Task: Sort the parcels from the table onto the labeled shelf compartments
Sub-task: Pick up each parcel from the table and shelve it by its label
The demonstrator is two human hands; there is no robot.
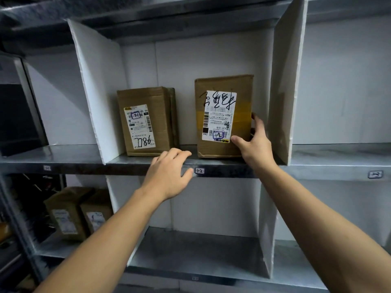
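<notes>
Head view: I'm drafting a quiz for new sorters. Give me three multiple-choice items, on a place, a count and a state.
1. Where does the taller parcel stand? A) lower shelf B) upper middle compartment C) floor
2. How many parcels stand in that compartment? A) one B) two C) four
3. What is the right hand doing? A) hanging free B) holding a pen C) gripping the taller parcel
Answers: B, it stands beside the right divider; B, a shorter parcel stands to its left; C, thumb on its front, fingers round its side.
</notes>
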